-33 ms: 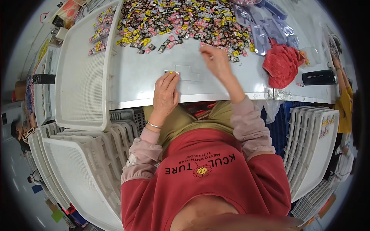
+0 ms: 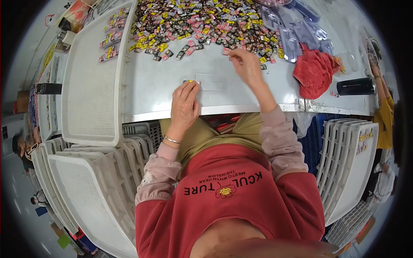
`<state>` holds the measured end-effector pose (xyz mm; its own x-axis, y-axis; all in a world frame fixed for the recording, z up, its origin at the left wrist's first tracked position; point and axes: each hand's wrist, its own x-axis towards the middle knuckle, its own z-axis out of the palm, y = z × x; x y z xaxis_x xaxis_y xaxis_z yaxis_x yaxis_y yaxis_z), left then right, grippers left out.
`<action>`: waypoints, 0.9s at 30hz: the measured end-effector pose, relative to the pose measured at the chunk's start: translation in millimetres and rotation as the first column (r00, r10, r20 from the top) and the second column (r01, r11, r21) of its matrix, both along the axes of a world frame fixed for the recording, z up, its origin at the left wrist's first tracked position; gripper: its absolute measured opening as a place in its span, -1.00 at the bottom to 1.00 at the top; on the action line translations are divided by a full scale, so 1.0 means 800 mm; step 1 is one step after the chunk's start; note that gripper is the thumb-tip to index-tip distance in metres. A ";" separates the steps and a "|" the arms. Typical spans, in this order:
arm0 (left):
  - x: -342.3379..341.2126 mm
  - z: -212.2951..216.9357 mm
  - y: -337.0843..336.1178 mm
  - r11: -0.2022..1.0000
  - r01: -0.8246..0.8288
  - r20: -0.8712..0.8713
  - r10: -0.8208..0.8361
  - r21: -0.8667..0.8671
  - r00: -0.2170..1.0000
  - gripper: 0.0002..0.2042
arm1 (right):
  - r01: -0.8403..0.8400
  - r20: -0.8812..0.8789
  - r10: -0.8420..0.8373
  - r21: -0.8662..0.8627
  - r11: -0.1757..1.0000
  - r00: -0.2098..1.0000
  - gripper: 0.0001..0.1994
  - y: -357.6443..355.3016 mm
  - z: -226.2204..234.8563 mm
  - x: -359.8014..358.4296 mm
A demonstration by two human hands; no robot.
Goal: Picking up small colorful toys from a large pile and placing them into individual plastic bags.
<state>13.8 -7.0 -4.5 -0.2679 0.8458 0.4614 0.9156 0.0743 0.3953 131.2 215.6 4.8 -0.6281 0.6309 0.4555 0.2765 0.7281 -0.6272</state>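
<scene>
My left hand (image 2: 186, 101) rests near the table's front edge. Its closed fingertips press on small flat yellow and pink pieces (image 2: 192, 81), which they mostly cover. Just right of them lies a clear, step-edged flat sheet (image 2: 208, 82). My right hand (image 2: 248, 69) hovers at the near side of the big heap of small coloured pieces (image 2: 202, 21), fingers curled toward the thumb. A pink piece (image 2: 226, 51) shows beside its fingertips; whether anything is pinched between them is hidden.
A white mesh tray (image 2: 92, 86) with several packed groups of pieces (image 2: 112, 36) stands on the left. To the right are clear plastic trays (image 2: 297, 36), a red cloth (image 2: 314, 73) and a black cylinder (image 2: 356, 87). White crates (image 2: 86, 185) stand on both sides below the table.
My right hand has shifted slightly to the right, uncovering the pink piece near its fingertips. My left hand stays in place on its pieces.
</scene>
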 end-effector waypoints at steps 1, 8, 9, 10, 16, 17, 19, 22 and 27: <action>0.001 0.001 0.001 1.000 -0.007 0.007 0.008 -0.004 1.000 -0.56 | 0.067 0.073 -0.072 0.070 0.995 0.995 -0.87 0.017 0.001 0.009; 0.002 0.004 -0.005 0.999 -0.046 0.018 0.046 0.007 0.999 -0.55 | -0.024 0.081 0.027 -0.037 0.999 0.996 -0.89 0.065 0.007 0.005; -0.001 0.000 -0.007 0.993 -0.090 0.050 0.086 0.073 0.995 -0.54 | -0.031 0.081 0.035 -0.042 0.999 0.996 -0.89 0.063 0.007 -0.004; -0.005 -0.004 -0.009 0.981 -0.136 0.083 0.126 0.136 0.989 -0.52 | -0.045 0.201 0.040 0.021 0.999 0.979 -0.88 0.062 0.006 -0.014; -0.030 -0.013 -0.019 0.835 -0.493 0.752 0.157 0.246 0.640 -0.56 | -0.056 0.531 -0.028 0.142 0.988 0.847 -0.84 0.057 0.021 -0.030; -0.032 -0.013 -0.021 0.824 -0.508 0.828 0.089 0.251 0.554 -0.57 | -0.101 0.537 -0.004 0.166 0.981 0.843 -0.84 0.054 0.020 -0.025; -0.034 -0.012 -0.022 0.838 -0.496 0.834 0.095 0.228 0.543 -0.62 | -0.150 0.544 0.023 0.191 0.970 0.839 -0.85 0.052 0.019 -0.026; -0.032 -0.008 -0.016 0.922 -0.326 0.580 0.152 0.208 0.800 -0.68 | -0.177 0.607 -0.051 0.310 0.934 0.793 -0.87 0.046 0.017 -0.029; -0.010 0.014 0.001 0.999 0.035 0.079 -0.036 0.016 0.996 -0.61 | -0.257 0.594 0.086 0.208 0.944 0.800 -0.79 0.041 0.017 -0.018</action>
